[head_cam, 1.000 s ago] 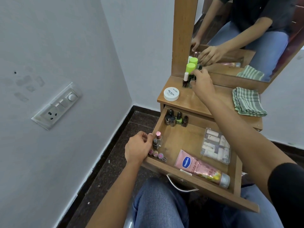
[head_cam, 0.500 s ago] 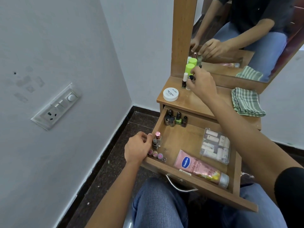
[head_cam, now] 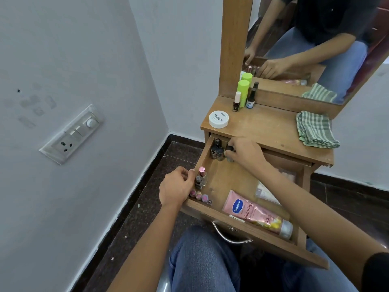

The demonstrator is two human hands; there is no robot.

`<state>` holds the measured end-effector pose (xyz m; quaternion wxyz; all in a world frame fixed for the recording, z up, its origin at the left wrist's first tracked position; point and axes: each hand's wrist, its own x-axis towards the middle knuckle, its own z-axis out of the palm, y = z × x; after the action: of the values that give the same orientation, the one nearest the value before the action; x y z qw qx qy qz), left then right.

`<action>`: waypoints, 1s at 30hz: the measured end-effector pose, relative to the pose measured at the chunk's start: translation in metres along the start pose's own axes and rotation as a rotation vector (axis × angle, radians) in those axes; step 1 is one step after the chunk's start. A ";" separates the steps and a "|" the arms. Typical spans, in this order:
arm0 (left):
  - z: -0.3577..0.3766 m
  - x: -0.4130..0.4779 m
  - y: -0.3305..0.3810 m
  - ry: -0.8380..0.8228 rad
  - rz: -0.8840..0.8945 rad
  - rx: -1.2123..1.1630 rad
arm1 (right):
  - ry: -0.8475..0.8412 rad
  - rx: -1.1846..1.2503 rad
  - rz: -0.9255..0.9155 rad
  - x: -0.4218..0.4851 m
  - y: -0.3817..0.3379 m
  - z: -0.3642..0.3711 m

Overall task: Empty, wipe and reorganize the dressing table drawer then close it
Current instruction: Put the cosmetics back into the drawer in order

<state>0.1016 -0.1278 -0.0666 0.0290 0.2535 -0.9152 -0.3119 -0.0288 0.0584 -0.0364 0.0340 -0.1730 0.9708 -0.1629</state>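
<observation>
Down from the table top, where it was half a second ago beside the green-capped bottle [head_cam: 243, 91], comes my right hand [head_cam: 246, 152]; it now reaches into the back left corner of the drawer [head_cam: 212, 211]. Its fingers pinch a dark-capped bottle [head_cam: 229, 148] next to a cluster of nail polish bottles [head_cam: 216, 150]. My left hand [head_cam: 176, 186] has not shifted, its fingers curled over the drawer's left wall.

I sit in a corner of pale painted walls, with a white switch plate [head_cam: 71, 135] on the left wall and a dark speckled stone floor [head_cam: 147, 207] below. The table [head_cam: 263, 125] is scuffed brown wood laminate, backed by a mirror [head_cam: 315, 49] in a matching frame. On it lie a folded green-and-white checked cloth [head_cam: 315, 131] at the right and a round white jar [head_cam: 219, 119] at the left. Behind the jar stand a white-capped polish bottle [head_cam: 236, 102] and a blue-labelled dark bottle [head_cam: 251, 98], one on each side of the green-capped one.

The drawer is a shallow wooden box, pulled out from under the table top towards my knees, its front panel slanting down to the right. A glossy pink Vaseline tube [head_cam: 256, 216] lies flat along that panel, silver cap pointing right. Small upright bottles [head_cam: 201, 178] line the left wall, and a clear plastic packet [head_cam: 267, 192] shows partly under my right forearm.
</observation>
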 end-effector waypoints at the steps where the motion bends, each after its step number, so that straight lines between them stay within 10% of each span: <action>1: 0.000 0.000 0.000 -0.002 -0.002 0.000 | 0.001 -0.017 -0.001 0.000 0.000 0.005; 20: 0.002 0.002 -0.002 -0.006 0.007 0.014 | 0.080 -0.175 -0.037 -0.002 0.000 0.040; 30: 0.001 0.002 -0.001 -0.001 0.006 0.010 | 0.188 0.234 0.134 -0.041 0.027 0.073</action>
<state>0.1003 -0.1283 -0.0683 0.0285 0.2506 -0.9176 -0.3072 0.0103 0.0744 -0.1135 -0.0265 -0.0867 0.9535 -0.2875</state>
